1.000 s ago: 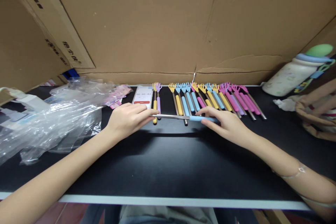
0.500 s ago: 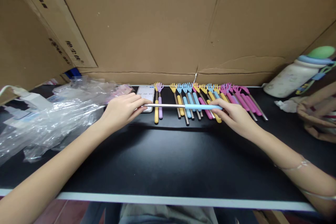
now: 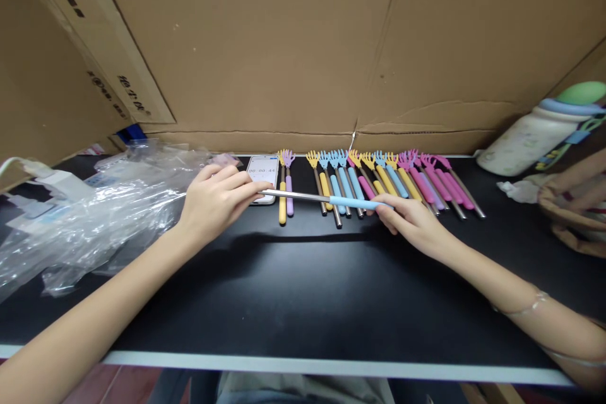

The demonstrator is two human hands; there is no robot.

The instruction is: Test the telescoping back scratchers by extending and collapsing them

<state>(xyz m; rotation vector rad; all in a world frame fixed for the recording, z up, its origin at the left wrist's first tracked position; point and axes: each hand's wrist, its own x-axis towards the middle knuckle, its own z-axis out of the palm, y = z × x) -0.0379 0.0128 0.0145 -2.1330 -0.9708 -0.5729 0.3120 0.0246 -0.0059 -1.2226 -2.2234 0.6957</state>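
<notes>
A back scratcher (image 3: 350,201) with a light blue grip and a metal rod is held crosswise above the table. My left hand (image 3: 220,199) is closed on the rod's left end and hides the head there. The fingers of my right hand (image 3: 411,221) pinch the end of the blue grip. Behind them lies a row of back scratchers (image 3: 345,183) in yellow, blue and pink, claw heads toward the cardboard. A yellow back scratcher (image 3: 283,202) and a purple back scratcher (image 3: 290,196) lie apart, left of that row.
A phone (image 3: 263,167) showing a running timer lies beside my left hand. Crumpled clear plastic bags (image 3: 108,214) and a white charger (image 3: 71,183) are at the left. A bottle (image 3: 516,139), tissue (image 3: 516,190) and brown bag (image 3: 558,227) stand right. Cardboard (image 3: 284,44) walls the back.
My right hand has moved a little down and left, so the back scratcher now slants down to the right. My left hand keeps its hold in nearly the same place.
</notes>
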